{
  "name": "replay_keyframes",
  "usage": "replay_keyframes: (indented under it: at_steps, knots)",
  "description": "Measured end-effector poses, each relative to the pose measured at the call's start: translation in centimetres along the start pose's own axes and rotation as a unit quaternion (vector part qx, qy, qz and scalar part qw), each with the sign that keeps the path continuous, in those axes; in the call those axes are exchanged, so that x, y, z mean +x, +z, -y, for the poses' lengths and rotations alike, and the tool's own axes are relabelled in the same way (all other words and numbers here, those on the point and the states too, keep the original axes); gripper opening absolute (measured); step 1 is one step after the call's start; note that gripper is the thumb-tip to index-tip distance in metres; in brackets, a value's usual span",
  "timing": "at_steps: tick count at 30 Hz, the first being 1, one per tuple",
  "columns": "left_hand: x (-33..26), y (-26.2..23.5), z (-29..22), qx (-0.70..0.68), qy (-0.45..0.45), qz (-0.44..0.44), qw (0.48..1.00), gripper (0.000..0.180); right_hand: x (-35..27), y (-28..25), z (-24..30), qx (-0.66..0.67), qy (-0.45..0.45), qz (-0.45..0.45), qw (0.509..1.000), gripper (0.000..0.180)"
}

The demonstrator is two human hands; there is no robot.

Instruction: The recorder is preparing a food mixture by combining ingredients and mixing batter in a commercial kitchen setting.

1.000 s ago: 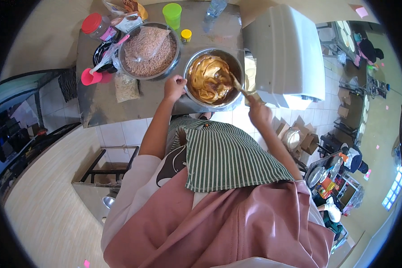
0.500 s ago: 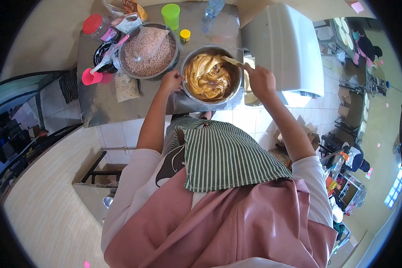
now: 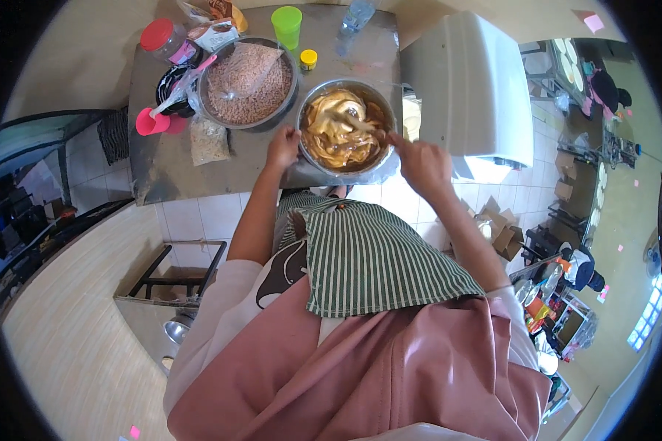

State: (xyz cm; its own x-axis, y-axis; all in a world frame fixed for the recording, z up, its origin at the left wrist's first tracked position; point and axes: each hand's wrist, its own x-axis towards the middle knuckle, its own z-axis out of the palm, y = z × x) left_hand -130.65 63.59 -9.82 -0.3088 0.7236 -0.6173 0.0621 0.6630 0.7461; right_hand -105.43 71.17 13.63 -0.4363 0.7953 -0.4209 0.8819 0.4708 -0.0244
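Note:
A round metal bowl (image 3: 396,110) stands near the front edge of the table. Thick, glossy batter (image 3: 331,151) in caramel brown and pale yellow streaks fills its lower part. Closed around the handle of a pale spatula (image 3: 362,126), my right hand (image 3: 424,167) is at the bowl's right side. The spatula's blade lies in the batter, slightly blurred. At the opposite side, my left hand (image 3: 282,148) pinches the bowl's left rim.
Left of the bowl sits a wide basin (image 3: 296,88) of small pinkish-brown pieces with a plastic bag on top. Behind are a green cup (image 3: 287,28), a yellow-lidded jar (image 3: 308,59) and a water bottle (image 3: 356,16). A large white appliance (image 3: 467,88) stands to the right.
My right hand has moved down and slightly left, bringing the spatula from the bowl's upper right rim toward its middle. The batter's swirls have shifted. My left hand stays at the rim.

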Motion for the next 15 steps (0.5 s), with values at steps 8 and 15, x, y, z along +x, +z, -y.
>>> replay_keyframes:
  at_steps: [8, 15]
  knots:
    - [0.6, -0.2, -1.6, -0.044, 0.018, 0.023, 0.999, 0.019, 1.0, 6.8, -5.7, -0.07, 0.06, -0.042, 0.995, 0.035]
    - [-3.0, 4.0, 0.5, -0.19, -0.037, 0.016, 0.981, 0.022, -3.3, 9.1, -1.0, 0.164, 0.146, 0.083, 0.972, 0.031]
